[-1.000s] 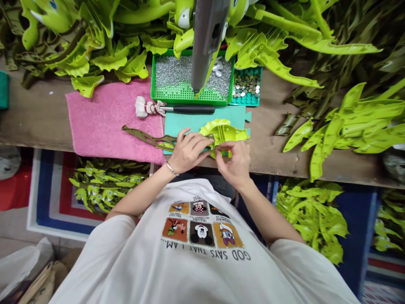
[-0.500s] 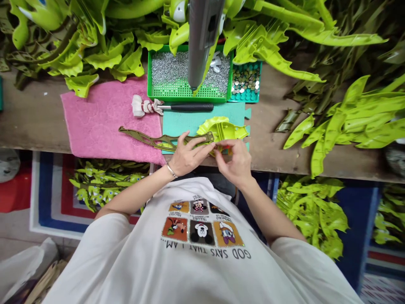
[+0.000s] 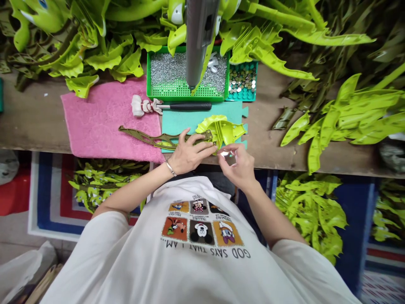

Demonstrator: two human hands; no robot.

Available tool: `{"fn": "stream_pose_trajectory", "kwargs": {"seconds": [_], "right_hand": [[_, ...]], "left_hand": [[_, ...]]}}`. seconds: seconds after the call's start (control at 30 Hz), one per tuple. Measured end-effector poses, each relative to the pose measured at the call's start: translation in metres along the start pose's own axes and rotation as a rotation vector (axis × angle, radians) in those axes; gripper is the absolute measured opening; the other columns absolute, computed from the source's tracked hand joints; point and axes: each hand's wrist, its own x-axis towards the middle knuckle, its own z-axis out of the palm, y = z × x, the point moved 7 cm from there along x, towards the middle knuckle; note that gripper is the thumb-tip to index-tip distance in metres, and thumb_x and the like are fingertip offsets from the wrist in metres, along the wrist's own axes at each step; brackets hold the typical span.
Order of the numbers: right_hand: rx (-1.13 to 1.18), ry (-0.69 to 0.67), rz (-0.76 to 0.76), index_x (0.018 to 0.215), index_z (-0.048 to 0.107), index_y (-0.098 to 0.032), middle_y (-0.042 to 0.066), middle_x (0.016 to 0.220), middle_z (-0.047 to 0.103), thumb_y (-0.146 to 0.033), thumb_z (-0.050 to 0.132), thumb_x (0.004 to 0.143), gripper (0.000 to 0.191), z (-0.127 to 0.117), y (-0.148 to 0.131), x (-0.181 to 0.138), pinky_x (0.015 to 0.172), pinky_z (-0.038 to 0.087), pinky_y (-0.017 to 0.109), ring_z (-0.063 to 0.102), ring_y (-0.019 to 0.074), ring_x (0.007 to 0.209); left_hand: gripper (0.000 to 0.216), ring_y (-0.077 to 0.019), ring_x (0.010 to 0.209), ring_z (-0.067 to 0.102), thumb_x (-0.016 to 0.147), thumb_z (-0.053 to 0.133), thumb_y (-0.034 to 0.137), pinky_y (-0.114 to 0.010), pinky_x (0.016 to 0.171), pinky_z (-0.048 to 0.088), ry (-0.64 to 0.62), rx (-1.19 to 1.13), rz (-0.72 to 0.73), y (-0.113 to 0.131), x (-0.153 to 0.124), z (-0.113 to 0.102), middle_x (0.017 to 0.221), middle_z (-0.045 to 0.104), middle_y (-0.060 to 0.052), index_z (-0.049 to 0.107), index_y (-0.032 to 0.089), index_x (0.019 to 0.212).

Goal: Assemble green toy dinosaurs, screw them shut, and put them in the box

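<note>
A long olive-green plastic piece [image 3: 148,138] lies across the pink towel [image 3: 104,118] and the teal mat [image 3: 190,120]. Its right end meets a bright lime-green plastic shell [image 3: 221,128]. My left hand [image 3: 190,153] rests on the olive piece near that joint, fingers curled over it and pressing it down. My right hand [image 3: 238,162] sits just right of it at the bench edge, thumb and fingers pinched on a small shiny part [image 3: 225,153] too small to name.
A grey powered driver [image 3: 199,42] hangs over a green tray of screws [image 3: 177,76]. A teal tray of small round metal parts [image 3: 243,82] stands beside it. A black-handled tool with a cloth-wrapped end [image 3: 171,106] lies behind the mat. Heaps of green plastic parts surround the wooden bench [image 3: 31,122].
My right hand has drawn slightly back from the lime shell and now pinches a small shiny part. The left hand stays on the olive piece.
</note>
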Motion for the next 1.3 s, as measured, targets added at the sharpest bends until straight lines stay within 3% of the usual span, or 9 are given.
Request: {"fn": "stream_pose_trajectory", "kwargs": {"seconds": [0.2,0.43,0.67,0.93,1.3], "right_hand": [[-0.087,0.044,-0.095,0.100,0.055,-0.024,0.004,0.085,0.071,-0.017,0.058,0.088,0.015,0.006,-0.004,-0.007,0.066,0.056,0.032,0.069,0.0190,0.074],[0.018,-0.006,0.095,0.097,0.060,-0.024,0.002,0.086,0.073,-0.020,0.061,0.087,0.011,-0.009,0.008,-0.008,0.070,0.058,0.031,0.072,0.0177,0.076],[0.079,0.147,0.045,0.095,0.055,-0.025,0.001,0.085,0.076,-0.020,0.067,0.087,0.016,-0.009,0.006,-0.007,0.070,0.061,0.030,0.075,0.0170,0.076],[0.081,0.043,0.167,0.089,0.044,-0.027,0.002,0.084,0.077,-0.032,0.062,0.089,0.018,0.004,0.015,-0.008,0.066,0.060,0.034,0.076,0.0196,0.075],[0.040,0.041,0.337,0.083,0.048,-0.026,0.004,0.080,0.072,-0.029,0.063,0.082,0.015,0.004,0.016,-0.004,0.071,0.057,0.037,0.069,0.0207,0.074]], "left_hand": [[0.026,-0.0244,0.127,0.056,0.096,0.054,0.021,-0.061,0.123,0.015,-0.013,0.061,0.072,0.003,-0.002,-0.001,0.124,0.073,0.002,0.067,0.032,0.116],[0.023,-0.0245,0.127,0.056,0.096,0.057,0.023,-0.059,0.123,0.020,0.048,0.145,0.116,0.010,-0.005,-0.002,0.124,0.072,0.001,0.065,0.030,0.116],[0.030,-0.0267,0.132,0.054,0.093,0.058,0.021,-0.062,0.123,0.021,-0.030,0.128,0.087,0.010,-0.007,0.003,0.130,0.069,-0.001,0.063,0.030,0.122],[0.034,-0.0284,0.136,0.050,0.090,0.062,0.021,-0.063,0.123,0.020,-0.064,0.058,0.052,0.008,-0.009,0.006,0.133,0.068,-0.002,0.063,0.032,0.122],[0.037,-0.0292,0.139,0.049,0.091,0.062,0.022,-0.063,0.121,0.024,-0.109,0.061,0.043,0.008,-0.011,0.009,0.136,0.067,-0.004,0.062,0.031,0.126]]}}
